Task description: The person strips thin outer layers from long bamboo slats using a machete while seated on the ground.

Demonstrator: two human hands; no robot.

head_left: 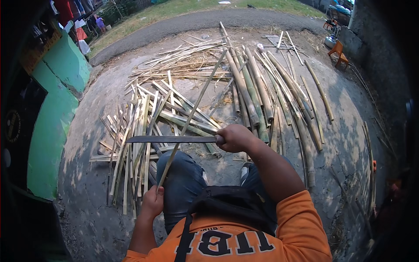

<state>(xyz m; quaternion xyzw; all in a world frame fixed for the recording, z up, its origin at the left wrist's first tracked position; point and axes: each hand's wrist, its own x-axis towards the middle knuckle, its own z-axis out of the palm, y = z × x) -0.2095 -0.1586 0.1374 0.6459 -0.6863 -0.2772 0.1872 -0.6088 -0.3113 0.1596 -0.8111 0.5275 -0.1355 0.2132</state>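
A long bamboo strip (196,104) slants up and away from me, its near end gripped in my left hand (152,201) beside my left knee. My right hand (236,138) is closed round the handle of a machete (170,139). The long dark blade points left, lying level across the strip above my left knee; whether it touches the strip I cannot tell. Split bamboo pieces (140,144) lie in a loose heap in front and to the left of my knees.
Whole bamboo poles (253,87) lie lengthwise ahead and to the right. Thin strips (174,61) are piled farther off. A green wall (52,113) stands at the left, and an orange chair (338,53) at the far right. Beyond runs a grey road (174,29).
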